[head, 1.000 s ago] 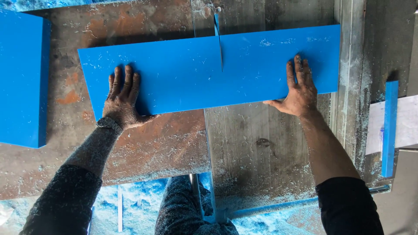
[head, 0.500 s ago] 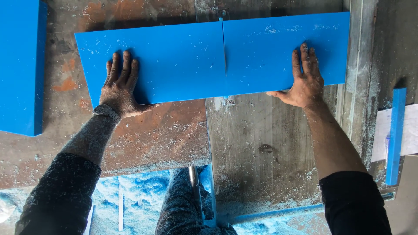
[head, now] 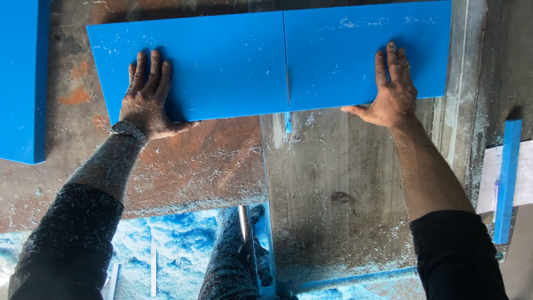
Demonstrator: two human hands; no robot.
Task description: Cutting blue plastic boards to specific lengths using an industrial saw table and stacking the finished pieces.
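1. A long flat blue plastic board [head: 222,61] lies across the rusty, dusty worktop [head: 194,166], near its far edge.
2. A thin straight cut [head: 285,61] runs through the board about at its middle, and a narrow slot [head: 288,125] in the worktop continues this line toward the person.
3. The left hand [head: 147,97] rests flat on the left part of the board, near its lower edge. Its fingers [head: 150,66] are stretched out and close together, not clamped on anything; the thumb lies on the worktop.
4. The right hand [head: 391,91] rests flat on the right part of the board in the same way, fingers [head: 391,58] straight and together, the thumb pointing left along the lower edge.
5. A wristwatch [head: 127,129] sits on the left wrist.
6. A second thick blue board [head: 22,83] lies at the left edge, apart from the first one.
7. A narrow blue strip [head: 508,178] lies at the right, over a white sheet [head: 488,178].
8. Blue and white shavings [head: 166,244] cover the floor below the worktop; no container is seen.
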